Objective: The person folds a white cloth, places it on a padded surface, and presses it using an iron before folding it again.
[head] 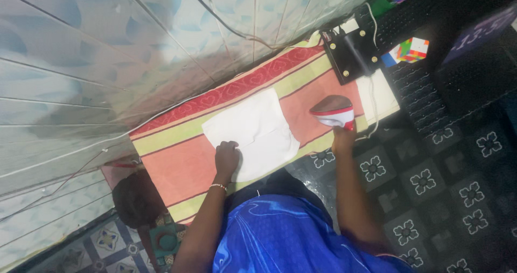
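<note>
A white folded cloth (258, 127) lies flat on a striped red, pink and yellow-green mat (177, 165) on the floor. My left hand (226, 157) presses down on the cloth's near left corner, fingers curled. My right hand (342, 138) grips the handle of a red and white clothes iron (333, 112), which rests on the mat just right of the cloth, apart from it. A white cord (371, 98) runs from the iron toward the wall.
A tiled wall (107, 52) borders the mat's far side. A black box with brass studs (350, 52) and a colourful puzzle cube (412, 49) sit at the mat's right end. Dark patterned floor tiles (431, 187) lie to the right. A dark round object (134, 197) sits at lower left.
</note>
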